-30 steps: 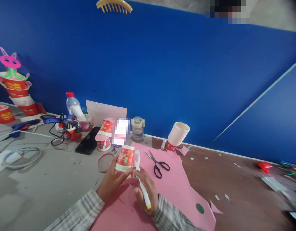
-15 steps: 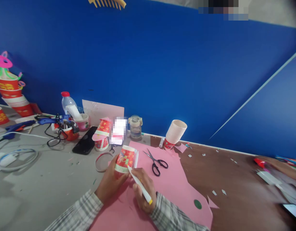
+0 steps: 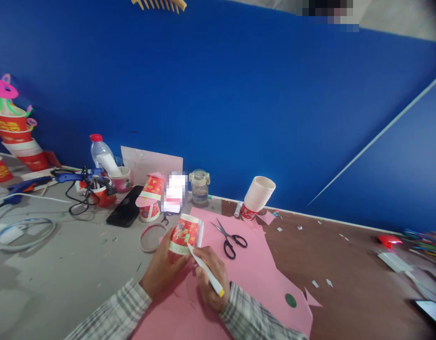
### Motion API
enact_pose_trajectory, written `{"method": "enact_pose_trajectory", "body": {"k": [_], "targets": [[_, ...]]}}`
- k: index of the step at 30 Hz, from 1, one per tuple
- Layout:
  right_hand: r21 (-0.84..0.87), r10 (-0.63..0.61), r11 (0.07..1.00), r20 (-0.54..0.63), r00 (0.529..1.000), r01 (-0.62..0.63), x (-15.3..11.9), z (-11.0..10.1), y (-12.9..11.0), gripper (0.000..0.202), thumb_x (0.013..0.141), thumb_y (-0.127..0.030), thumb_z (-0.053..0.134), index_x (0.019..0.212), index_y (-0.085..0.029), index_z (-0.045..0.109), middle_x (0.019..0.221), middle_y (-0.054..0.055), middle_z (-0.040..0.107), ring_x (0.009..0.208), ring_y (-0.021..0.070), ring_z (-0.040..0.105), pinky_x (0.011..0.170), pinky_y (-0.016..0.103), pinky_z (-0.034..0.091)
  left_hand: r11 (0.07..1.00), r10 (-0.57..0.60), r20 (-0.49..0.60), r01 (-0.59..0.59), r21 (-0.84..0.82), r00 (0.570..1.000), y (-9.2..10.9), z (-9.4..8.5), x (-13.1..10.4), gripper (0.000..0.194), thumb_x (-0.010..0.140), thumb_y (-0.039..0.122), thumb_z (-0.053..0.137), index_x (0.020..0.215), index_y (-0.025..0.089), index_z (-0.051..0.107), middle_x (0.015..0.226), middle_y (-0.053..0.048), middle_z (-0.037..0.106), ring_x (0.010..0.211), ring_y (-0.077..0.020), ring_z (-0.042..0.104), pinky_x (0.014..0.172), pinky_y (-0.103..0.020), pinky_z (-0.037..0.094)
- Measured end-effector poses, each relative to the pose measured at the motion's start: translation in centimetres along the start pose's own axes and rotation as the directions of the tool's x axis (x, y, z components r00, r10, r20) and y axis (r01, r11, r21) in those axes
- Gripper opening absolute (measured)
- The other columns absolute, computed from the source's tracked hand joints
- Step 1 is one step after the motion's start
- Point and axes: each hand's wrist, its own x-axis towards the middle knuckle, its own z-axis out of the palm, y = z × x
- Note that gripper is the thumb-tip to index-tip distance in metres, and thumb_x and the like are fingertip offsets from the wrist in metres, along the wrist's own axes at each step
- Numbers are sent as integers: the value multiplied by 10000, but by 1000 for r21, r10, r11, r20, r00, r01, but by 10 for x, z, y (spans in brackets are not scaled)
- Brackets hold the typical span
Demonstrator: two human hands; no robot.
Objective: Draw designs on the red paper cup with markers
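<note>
Scissors (image 3: 226,234) lie on pink paper (image 3: 260,283) near the right hand (image 3: 217,267).

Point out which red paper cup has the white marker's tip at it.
The red cup in the left grip, over the pink sheet and left of the scissors. The other red cups, single or stacked, stand away from the marker.

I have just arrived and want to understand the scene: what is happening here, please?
A person in grey plaid sleeves has a left grip around a red patterned paper cup. The right grip holds a slim white marker with a yellow end, its tip at the cup's side; whether it touches, I cannot tell. Black-handled metal scissors lie open on a large pink paper sheet.
</note>
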Motion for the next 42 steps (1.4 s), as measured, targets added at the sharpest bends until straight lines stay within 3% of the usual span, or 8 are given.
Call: {"method": "enact_pose_trajectory", "body": {"k": [8,15,19,24,29,33,42], "targets": [[21,-36,999,12,999,35,0,1,1,273,806,-164,492,1054,-212,596,889,95,664,731,275,636,627,381,537,1000,3,10,-3,2,1000,0,0,0,640,571,499,661,1119,248,446,1093,-58,567,1043,-305,499,817,-463,483],[13,23,1000,3,1000,-23,-2,0,1,292,798,-154,491,1067,-208,590,845,81,651,704,269,639,609,369,536,1000,2,13,-2,18,1000,-1,0,0,629,571,482,667,1125,290,437,1118,-29,557,1055,-289,489,842,-459,469],[28,-25,999,15,1000,24,-2,0,0,296,790,-138,493,1060,-210,593,878,91,662,735,276,634,641,385,533,1000,-1,11,1,8,1000,-2,0,0,636,572,482,661,1125,261,439,1108,-48,560,1052,-301,491,835,-473,471],[10,29,1000,9,1000,-29,-2,0,1,292,799,-163,486,1067,-229,582,869,81,658,716,275,639,625,384,538,1000,1,17,-1,5,1000,-5,0,0,664,561,477,670,1137,249,430,1111,-58,560,1048,-305,493,840,-477,466],[14,-28,1000,20,999,28,-4,1,4,289,804,-164,488,1067,-229,589,906,90,664,764,284,635,658,396,531,1000,6,18,-6,3,1000,-4,-1,0,661,562,473,678,1136,255,435,1089,-52,571,1040,-308,499,819,-462,483],[21,26,999,7,1000,-26,-3,0,3,281,802,-165,488,1060,-213,588,882,89,657,724,275,636,635,381,531,1000,13,19,-13,-1,1000,-4,-1,0,623,560,467,679,1113,285,455,1075,-31,576,1038,-305,498,815,-458,484],[28,21,999,10,1000,-21,-2,0,1,266,808,-177,478,1044,-197,599,864,91,655,729,268,631,646,376,525,1000,13,17,-13,-16,1000,-2,0,0,605,569,449,676,1110,290,456,1071,-23,573,1040,-286,494,811,-423,483]]}}
